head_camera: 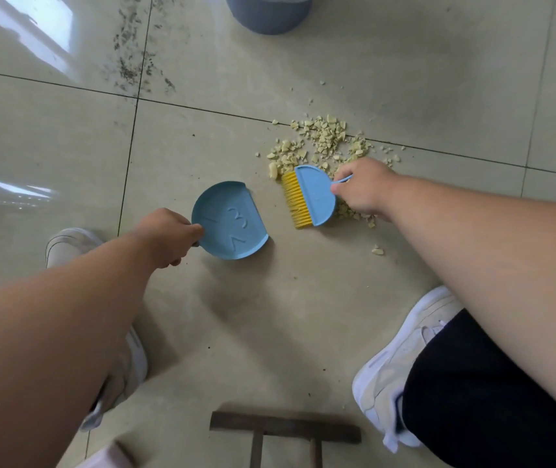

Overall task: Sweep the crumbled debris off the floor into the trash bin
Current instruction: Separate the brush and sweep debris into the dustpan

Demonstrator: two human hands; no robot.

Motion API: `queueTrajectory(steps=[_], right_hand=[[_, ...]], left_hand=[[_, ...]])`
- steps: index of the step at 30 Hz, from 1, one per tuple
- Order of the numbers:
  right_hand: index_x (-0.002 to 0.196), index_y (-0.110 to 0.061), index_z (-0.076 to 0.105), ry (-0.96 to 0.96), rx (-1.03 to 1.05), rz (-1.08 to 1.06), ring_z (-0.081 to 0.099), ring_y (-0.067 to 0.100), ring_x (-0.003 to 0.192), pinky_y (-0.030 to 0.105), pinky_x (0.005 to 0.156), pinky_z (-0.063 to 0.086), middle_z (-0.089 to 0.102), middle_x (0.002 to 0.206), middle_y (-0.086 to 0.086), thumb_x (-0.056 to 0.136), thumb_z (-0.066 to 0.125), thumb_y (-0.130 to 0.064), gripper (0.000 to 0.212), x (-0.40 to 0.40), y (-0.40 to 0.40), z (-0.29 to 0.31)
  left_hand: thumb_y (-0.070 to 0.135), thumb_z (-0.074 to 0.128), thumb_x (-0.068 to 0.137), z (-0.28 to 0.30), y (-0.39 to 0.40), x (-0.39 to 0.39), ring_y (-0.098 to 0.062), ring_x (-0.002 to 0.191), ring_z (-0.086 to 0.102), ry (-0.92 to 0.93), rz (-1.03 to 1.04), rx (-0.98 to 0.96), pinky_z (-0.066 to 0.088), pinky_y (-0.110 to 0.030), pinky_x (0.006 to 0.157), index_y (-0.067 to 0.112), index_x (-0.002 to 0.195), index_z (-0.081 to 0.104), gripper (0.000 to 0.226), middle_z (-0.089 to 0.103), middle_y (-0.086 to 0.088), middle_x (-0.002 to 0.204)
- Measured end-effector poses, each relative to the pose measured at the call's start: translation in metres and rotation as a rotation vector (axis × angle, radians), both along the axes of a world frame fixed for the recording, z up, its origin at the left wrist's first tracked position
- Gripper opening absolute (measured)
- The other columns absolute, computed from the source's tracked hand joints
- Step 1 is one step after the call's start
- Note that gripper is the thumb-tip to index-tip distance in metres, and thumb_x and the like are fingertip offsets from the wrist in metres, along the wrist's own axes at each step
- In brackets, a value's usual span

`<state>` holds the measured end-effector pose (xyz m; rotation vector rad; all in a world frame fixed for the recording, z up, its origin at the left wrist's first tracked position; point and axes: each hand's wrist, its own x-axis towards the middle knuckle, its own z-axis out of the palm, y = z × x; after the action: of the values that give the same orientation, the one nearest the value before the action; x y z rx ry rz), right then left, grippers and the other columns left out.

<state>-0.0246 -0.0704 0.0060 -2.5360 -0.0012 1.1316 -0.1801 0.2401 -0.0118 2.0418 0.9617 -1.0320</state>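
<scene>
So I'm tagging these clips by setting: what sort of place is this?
Probably an indoor room, home or workplace; which one I can't tell. The glossy tiled floor reflects a window and ceiling lights, a grey trash bin stands on it, and a wooden frame, perhaps a stool, sits by the person's feet.
</scene>
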Motion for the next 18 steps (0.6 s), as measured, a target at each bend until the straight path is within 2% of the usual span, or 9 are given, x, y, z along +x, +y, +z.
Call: queueTrajectory(steps=[4,7,10,14,16,18], right_hand=[[0.098,-0.022,0.072,0.038,0.059,-0.139,0.049,0.017,0.064,0.024,0.056,0.036,0.056,0.076,0.0,0.095,0.069,-0.028,0.007,0.002,-0.02,0.0],[0.09,-0.022,0.071,0.114,0.121,-0.173,0.041,0.014,0.053,0.022,0.05,0.032,0.058,0.076,0.003,0.094,0.072,-0.028,0.008,-0.004,-0.022,-0.004],[0.097,-0.02,0.073,0.145,0.192,-0.176,0.04,0.013,0.05,0.017,0.042,0.032,0.06,0.078,0.003,0.094,0.072,-0.028,0.009,-0.011,-0.002,-0.009],[0.097,-0.021,0.073,0.087,0.32,-0.297,0.052,0.016,0.065,0.023,0.056,0.038,0.066,0.08,0.001,0.095,0.068,-0.033,0.014,-0.024,0.049,-0.016],[0.097,-0.021,0.072,0.058,0.372,-0.396,0.049,0.015,0.062,0.024,0.057,0.037,0.058,0.071,-0.003,0.097,0.065,-0.033,0.014,-0.031,0.072,-0.017],[0.103,-0.022,0.072,0.066,0.381,-0.503,0.05,0.013,0.063,0.024,0.057,0.037,0.057,0.072,-0.004,0.099,0.062,-0.032,0.015,-0.034,0.086,-0.017]], left_hand=[[0.017,0.062,0.086,0.004,0.014,0.007,-0.023,0.045,0.045,0.025,0.037,-0.045,0.034,-0.024,0.05,0.006,0.069,0.068,0.021,0.052,-0.011,0.057],[0.018,0.063,0.085,0.006,0.026,0.008,-0.023,0.044,0.046,0.033,0.037,-0.028,0.035,-0.024,0.049,0.006,0.069,0.07,0.022,0.053,-0.01,0.055],[0.021,0.061,0.087,0.004,0.035,0.008,-0.023,0.043,0.047,0.048,0.033,-0.015,0.036,-0.025,0.047,-0.002,0.074,0.075,0.029,0.055,-0.01,0.054],[0.022,0.061,0.088,0.003,0.041,0.012,-0.024,0.043,0.048,0.069,0.011,-0.008,0.038,-0.027,0.048,-0.005,0.078,0.077,0.034,0.057,-0.01,0.052],[0.021,0.061,0.088,0.005,0.044,0.017,-0.023,0.04,0.048,0.065,-0.014,0.01,0.038,-0.027,0.048,-0.004,0.076,0.077,0.032,0.057,-0.008,0.05],[0.019,0.061,0.087,0.007,0.047,0.023,-0.024,0.039,0.047,0.051,-0.038,0.03,0.039,-0.026,0.047,-0.002,0.074,0.076,0.029,0.057,-0.008,0.05]])
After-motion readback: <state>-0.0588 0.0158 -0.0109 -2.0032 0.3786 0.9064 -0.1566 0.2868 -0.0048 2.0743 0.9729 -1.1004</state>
